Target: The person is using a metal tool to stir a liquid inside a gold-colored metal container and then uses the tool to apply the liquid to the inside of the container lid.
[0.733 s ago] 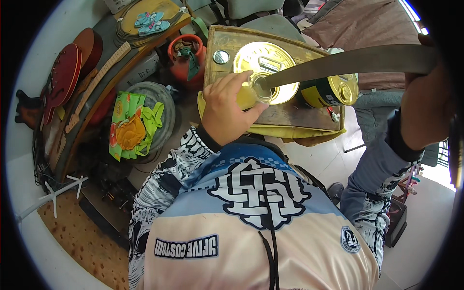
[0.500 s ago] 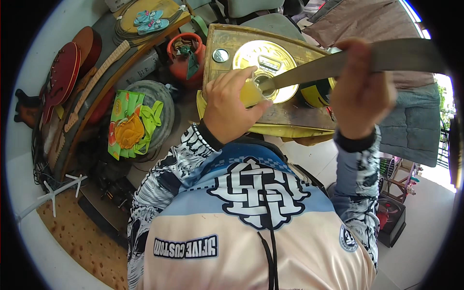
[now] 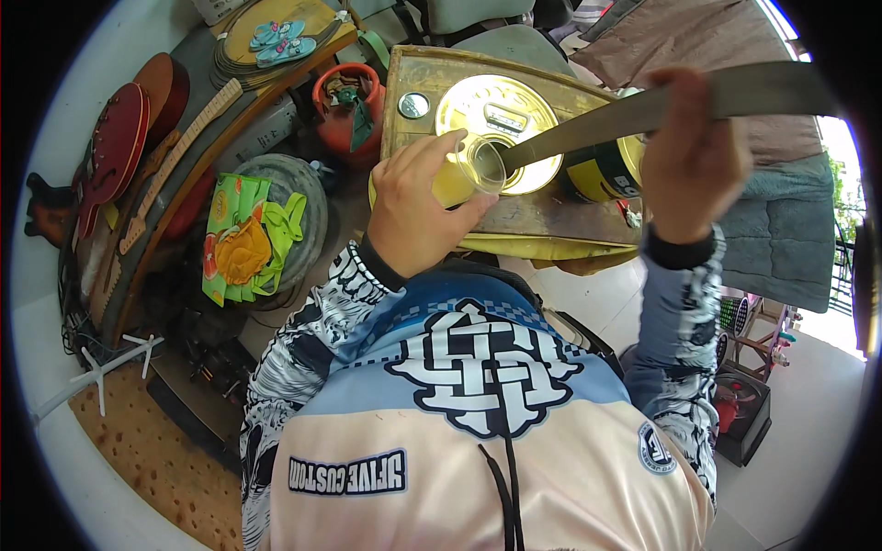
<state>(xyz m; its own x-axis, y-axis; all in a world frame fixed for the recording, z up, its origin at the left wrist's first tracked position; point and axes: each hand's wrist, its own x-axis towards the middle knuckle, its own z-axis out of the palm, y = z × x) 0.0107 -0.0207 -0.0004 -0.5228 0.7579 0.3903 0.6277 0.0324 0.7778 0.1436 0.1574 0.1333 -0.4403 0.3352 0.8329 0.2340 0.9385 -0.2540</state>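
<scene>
My left hand (image 3: 415, 200) is wrapped round a clear plastic cup (image 3: 480, 167), its mouth tilted toward the right. Beyond it stands a large tin (image 3: 487, 96) with a shiny gold top and a dark round opening. In my right hand (image 3: 695, 156), slightly blurred, is a long flat metal strip (image 3: 597, 126). The strip's narrow end slants down left to the tin's opening, close beside the cup's rim. Whether this tip goes inside the opening I cannot tell. A black and yellow can (image 3: 599, 173) is between the tin and my right hand.
The tin stands on a worn wooden tabletop (image 3: 418, 69), with a small round lid (image 3: 413, 106) at its left. To the left are a red bucket (image 3: 347, 129), a green bag (image 3: 234, 197), a red guitar body (image 3: 118, 138) and a guitar neck (image 3: 184, 161). Grey cloth (image 3: 781, 225) hangs at right.
The cup in my left hand has shifted slightly left, away from the strip's tip. That tip was at the cup's mouth and now shows beside its rim. My right hand still grips the strip.
</scene>
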